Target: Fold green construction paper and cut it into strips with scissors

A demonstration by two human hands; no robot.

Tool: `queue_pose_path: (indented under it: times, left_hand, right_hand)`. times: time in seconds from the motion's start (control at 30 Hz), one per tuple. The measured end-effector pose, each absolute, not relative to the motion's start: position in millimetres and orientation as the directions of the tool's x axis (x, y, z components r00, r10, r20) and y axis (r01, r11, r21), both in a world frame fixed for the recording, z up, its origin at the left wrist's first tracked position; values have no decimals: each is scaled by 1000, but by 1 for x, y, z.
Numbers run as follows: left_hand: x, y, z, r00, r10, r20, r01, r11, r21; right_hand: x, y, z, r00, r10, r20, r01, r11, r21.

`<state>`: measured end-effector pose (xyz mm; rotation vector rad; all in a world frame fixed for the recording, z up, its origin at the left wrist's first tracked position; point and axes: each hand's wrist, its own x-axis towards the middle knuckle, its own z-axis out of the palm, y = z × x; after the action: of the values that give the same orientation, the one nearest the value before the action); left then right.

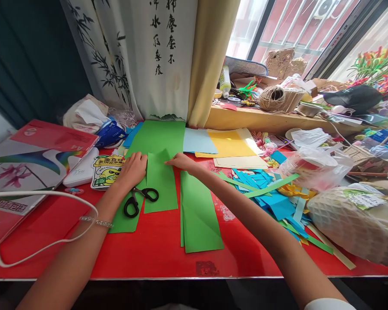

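Along the upper right edge of a green sheet (161, 185), the right hand (181, 162) pinches the paper; the left hand (136, 168) is at its left edge, grip unclear. Black-handled scissors (132, 207) lie below the left hand, over the red table (155, 262).

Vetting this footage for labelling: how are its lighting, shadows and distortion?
Head view: the window at upper right is partly washed out; head view: the teal curtain sits dark; head view: a soft shadow falls on the red tabletop near the right forearm; head view: edges look stretched, the scissors sharp.
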<state>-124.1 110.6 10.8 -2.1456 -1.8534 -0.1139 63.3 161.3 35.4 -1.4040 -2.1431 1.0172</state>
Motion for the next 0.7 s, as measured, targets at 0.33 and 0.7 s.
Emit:
queue_pose_path:
  times: [0.33, 0.7]
  left_hand:
    - [-127, 115, 8, 200, 948, 246, 971, -158, -178]
    - [-131, 123, 9, 295, 926, 236, 944, -244, -222]
  right_hand:
    - [109, 165, 107, -305, 927, 218, -57, 211, -976]
    - [205, 93, 37, -326, 898, -295, 388, -158, -908]
